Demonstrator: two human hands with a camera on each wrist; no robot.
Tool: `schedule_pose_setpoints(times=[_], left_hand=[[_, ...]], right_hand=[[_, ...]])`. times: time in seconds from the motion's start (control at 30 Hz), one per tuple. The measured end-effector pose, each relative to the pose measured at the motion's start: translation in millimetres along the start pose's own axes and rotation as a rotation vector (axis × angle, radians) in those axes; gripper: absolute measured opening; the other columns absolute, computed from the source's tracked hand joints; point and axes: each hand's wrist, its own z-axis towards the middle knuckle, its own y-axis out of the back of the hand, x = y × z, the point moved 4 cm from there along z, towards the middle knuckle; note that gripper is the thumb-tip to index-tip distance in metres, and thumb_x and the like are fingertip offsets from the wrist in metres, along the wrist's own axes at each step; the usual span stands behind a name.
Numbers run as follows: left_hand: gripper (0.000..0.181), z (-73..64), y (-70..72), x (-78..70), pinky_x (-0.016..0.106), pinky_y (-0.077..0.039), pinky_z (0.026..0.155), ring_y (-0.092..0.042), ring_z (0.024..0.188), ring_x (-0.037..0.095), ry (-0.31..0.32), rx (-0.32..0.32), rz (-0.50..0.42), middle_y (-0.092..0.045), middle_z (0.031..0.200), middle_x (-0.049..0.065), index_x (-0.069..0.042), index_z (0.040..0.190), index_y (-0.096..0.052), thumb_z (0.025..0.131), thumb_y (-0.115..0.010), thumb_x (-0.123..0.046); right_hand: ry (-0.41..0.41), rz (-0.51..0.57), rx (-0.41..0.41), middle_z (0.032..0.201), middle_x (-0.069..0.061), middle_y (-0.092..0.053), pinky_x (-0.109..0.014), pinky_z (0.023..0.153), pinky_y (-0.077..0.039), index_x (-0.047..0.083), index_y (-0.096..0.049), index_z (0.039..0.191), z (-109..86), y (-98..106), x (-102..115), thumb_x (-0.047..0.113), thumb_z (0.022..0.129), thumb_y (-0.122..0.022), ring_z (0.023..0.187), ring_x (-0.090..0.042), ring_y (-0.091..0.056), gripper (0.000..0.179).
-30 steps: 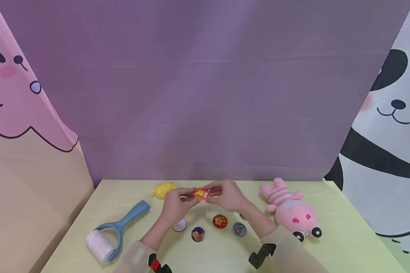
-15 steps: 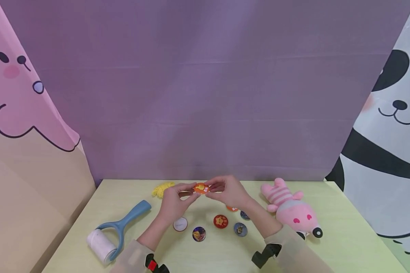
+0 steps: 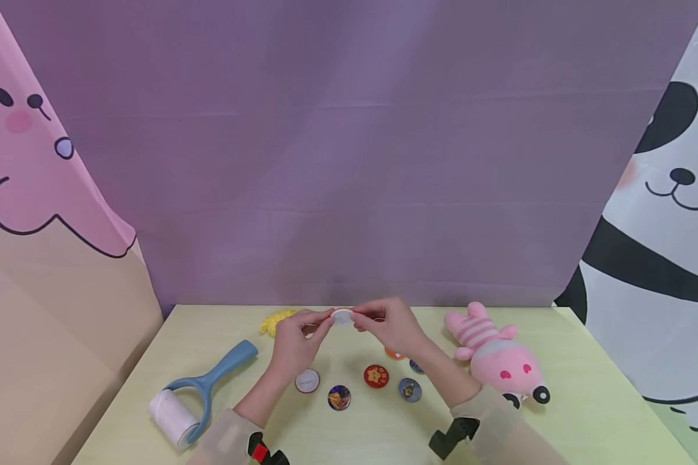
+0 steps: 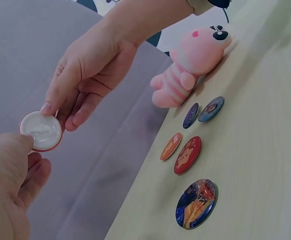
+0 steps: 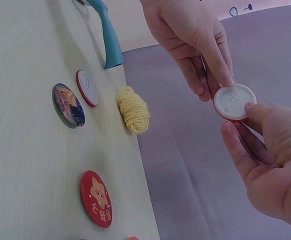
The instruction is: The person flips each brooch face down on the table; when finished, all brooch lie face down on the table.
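A round pin badge (image 3: 342,317) is held up above the table between both hands, its white back with the pin facing me. In the right wrist view the badge (image 5: 235,103) shows a red edge and a thin metal pin. My left hand (image 3: 296,345) pinches its left edge with thumb and fingers. On the opposite edge, my right hand (image 3: 388,326) pinches it the same way. Below lie a red star badge (image 3: 376,376), a dark picture badge (image 3: 339,398), a blue-grey badge (image 3: 410,390) and a white-backed badge (image 3: 307,381).
An orange badge (image 4: 171,146) and a dark blue badge (image 4: 190,115) lie near the right forearm. A blue-handled lint roller (image 3: 203,387) rests at left, yellow yarn (image 3: 273,321) behind the left hand. At right lies a pink plush toy (image 3: 500,361). A purple cloth (image 3: 349,161) hangs behind the table.
The badge has been turned over: its orange printed front faced me before, and now its white back does. Both hands rose slightly and keep hold of it.
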Motion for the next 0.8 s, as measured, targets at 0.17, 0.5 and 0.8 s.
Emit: schedule_pose_setpoints(times=[0.17,0.5,0.8], left_hand=[[0.026,0.1,-0.8,2.4,0.019,-0.063,0.073,-0.080,0.081,0.019,0.032,0.001,-0.045,-0.082,0.097,0.010,-0.007,0.121,-0.081,0.095,-0.080,-0.012],[0.028,-2.2,-3.8,7.7,0.023,-0.064,0.070,-0.078,0.073,0.016,0.115,0.018,-0.117,-0.081,0.088,0.011,-0.007,0.122,-0.081,0.094,-0.081,-0.010],[0.043,-4.8,-7.2,15.2,0.025,-0.065,0.076,-0.080,0.087,0.020,0.164,0.095,-0.120,-0.077,0.104,0.014,-0.004,0.133,-0.074,0.091,-0.083,-0.005]], right_hand=[[-0.030,0.030,-0.027,0.099,-0.016,-0.082,-0.034,0.081,-0.067,0.001,-0.082,0.110,-1.1,-5.0,-2.0,0.016,0.098,-0.078,0.085,-0.029,-0.081,0.020],[-0.055,0.076,-0.049,0.110,-0.017,-0.074,-0.021,0.077,-0.062,0.003,-0.072,0.130,-3.3,-18.4,-14.7,0.004,0.096,-0.076,0.093,-0.026,-0.078,0.035],[-0.080,0.030,-0.074,0.117,-0.014,-0.070,-0.019,0.073,-0.059,0.006,-0.076,0.126,-4.8,-22.2,-18.0,0.004,0.096,-0.076,0.094,-0.021,-0.076,0.030]])
